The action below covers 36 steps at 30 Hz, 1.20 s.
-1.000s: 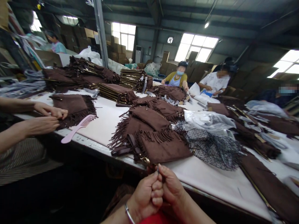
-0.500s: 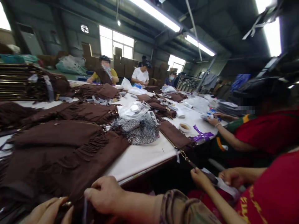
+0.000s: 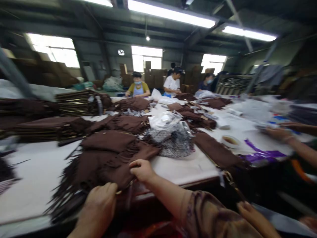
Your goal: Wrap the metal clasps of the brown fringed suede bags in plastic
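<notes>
A dark brown fringed bag point(image 3: 106, 145) lies on the white table in front of me, its long fringe spreading out on the left. My left hand point(image 3: 97, 206) is closed at the bag's near edge, beside a small gold metal piece. A little further right, my right hand point(image 3: 143, 170) pinches the same edge near its corner. Between the two hands, part of the bag hangs at the table's front edge, dark and blurred. Just beyond my right hand sits a grey mesh-like bundle point(image 3: 173, 142) topped with clear plastic point(image 3: 164, 119).
Stacked brown bags point(image 3: 74, 104) stand at the back left. To the right are another brown bag point(image 3: 218, 150), a tape roll point(image 3: 230, 141) and purple plastic point(image 3: 264, 155). A co-worker's hand point(image 3: 252, 215) holds a strap nearby. Several people work across the white table point(image 3: 183, 170).
My view has swung left, so the scene sits further right. More of both hands and of the bag's left fringe shows. Both hands remain at the bag's near edge.
</notes>
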Tool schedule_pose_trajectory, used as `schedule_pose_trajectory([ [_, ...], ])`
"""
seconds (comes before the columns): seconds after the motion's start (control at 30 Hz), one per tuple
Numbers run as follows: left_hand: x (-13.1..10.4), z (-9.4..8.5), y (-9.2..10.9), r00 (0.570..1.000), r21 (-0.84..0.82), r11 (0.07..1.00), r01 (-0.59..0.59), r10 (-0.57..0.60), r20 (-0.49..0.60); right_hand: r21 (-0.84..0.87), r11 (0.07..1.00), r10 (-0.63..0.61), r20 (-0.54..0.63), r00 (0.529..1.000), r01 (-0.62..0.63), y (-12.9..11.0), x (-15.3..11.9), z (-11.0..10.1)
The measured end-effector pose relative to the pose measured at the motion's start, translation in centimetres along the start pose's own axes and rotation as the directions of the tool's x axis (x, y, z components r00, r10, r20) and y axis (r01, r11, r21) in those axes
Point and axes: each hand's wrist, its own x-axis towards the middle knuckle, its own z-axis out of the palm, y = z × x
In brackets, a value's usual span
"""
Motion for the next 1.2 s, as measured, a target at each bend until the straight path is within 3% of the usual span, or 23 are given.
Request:
schedule_pose_trajectory([
  [0.07, 0.1, -0.7, 0.5, 0.994, -0.024, 0.998, 0.061, -0.058, 0.096, 0.008, 0.994, -0.110, 0.051, 0.993, 0.110, -0.1, 1.2, -0.2],
  [0.13, 0.2, -1.1, 0.8, 0.986, -0.127, 0.984, 0.126, -0.110, 0.122, -0.071, 0.924, -0.366, 0.123, 0.923, 0.376, 0.3, 2.9, -0.7],
  [0.2, 0.1, -1.2, 0.8, 0.975, -0.229, 0.953, 0.199, -0.170, 0.142, -0.167, 0.858, -0.464, 0.154, 0.872, 0.486, 1.2, 4.7, -1.4],
  [0.27, -0.4, -1.0, 0.9, 0.951, -0.299, 0.910, 0.287, -0.232, 0.207, -0.320, 0.818, -0.459, 0.138, 0.878, 0.478, 2.1, 6.1, -2.2],
  [0.33, -1.1, -0.3, 1.1, 0.893, -0.418, 0.807, 0.418, -0.280, 0.352, -0.435, 0.799, -0.420, 0.089, 0.903, 0.415, 2.8, 6.9, -3.1],
  [0.4, -1.8, 1.0, 1.4, 0.794, -0.577, 0.566, 0.589, -0.270, 0.545, -0.523, 0.781, -0.376, 0.043, 0.925, 0.342, 2.9, 6.8, -4.0],
  [0.47, -2.7, 2.6, 1.9, 0.722, -0.665, 0.282, 0.691, -0.255, 0.643, -0.669, 0.695, -0.343, 0.011, 0.939, 0.262, 2.6, 5.6, -4.7],
  [0.5, -3.2, 3.5, 2.2, 0.716, -0.692, 0.196, 0.695, -0.278, 0.640, -0.742, 0.632, -0.335, 0.000, 0.942, 0.225, 2.5, 4.5, -5.0],
  [0.53, -3.7, 4.3, 2.4, 0.728, -0.720, 0.168, 0.673, -0.317, 0.607, -0.800, 0.565, -0.330, 0.004, 0.944, 0.201, 2.4, 3.1, -5.2],
  [0.6, -4.7, 5.8, 2.9, 0.759, -0.741, 0.239, 0.628, -0.395, 0.517, -0.837, 0.504, -0.297, 0.062, 0.953, 0.211, 2.8, -0.4, -5.3],
  [0.67, -5.6, 6.6, 3.4, 0.777, -0.703, 0.350, 0.619, -0.404, 0.483, -0.800, 0.532, -0.158, 0.228, 0.961, 0.277, 4.0, -4.2, -4.8],
  [0.73, -6.1, 6.8, 3.7, 0.768, -0.655, 0.403, 0.639, -0.383, 0.513, -0.729, 0.629, 0.049, 0.384, 0.922, 0.270, 5.4, -7.5, -4.0],
  [0.83, -6.0, 5.5, 3.8, 0.773, -0.707, 0.313, 0.634, -0.244, 0.586, -0.524, 0.824, 0.128, 0.542, 0.830, 0.215, 6.7, -10.2, -2.4],
  [0.9, -5.6, 4.0, 3.6, 0.805, -0.775, 0.217, 0.593, -0.147, 0.575, -0.356, 0.924, 0.130, 0.636, 0.761, 0.139, 6.7, -10.7, -1.6],
  [1.0, -5.1, 2.1, 3.4, 0.839, -0.827, 0.148, 0.542, -0.145, 0.524, -0.240, 0.971, 0.179, 0.706, 0.685, -0.006, 6.4, -10.4, -1.2],
  [1.03, -5.0, 1.7, 3.5, 0.828, -0.829, 0.079, 0.554, -0.155, 0.539, -0.246, 0.969, 0.202, 0.710, 0.675, -0.031, 6.3, -10.3, -1.2],
  [1.1, -4.9, 1.5, 3.7, 0.777, -0.788, -0.170, 0.592, -0.137, 0.614, -0.297, 0.954, 0.238, 0.708, 0.665, -0.026, 6.3, -10.3, -1.5],
  [1.2, -4.8, 2.5, 4.3, 0.716, -0.653, -0.537, 0.534, -0.124, 0.687, -0.417, 0.904, 0.247, 0.687, 0.683, 0.092, 5.9, -10.2, -2.3],
])
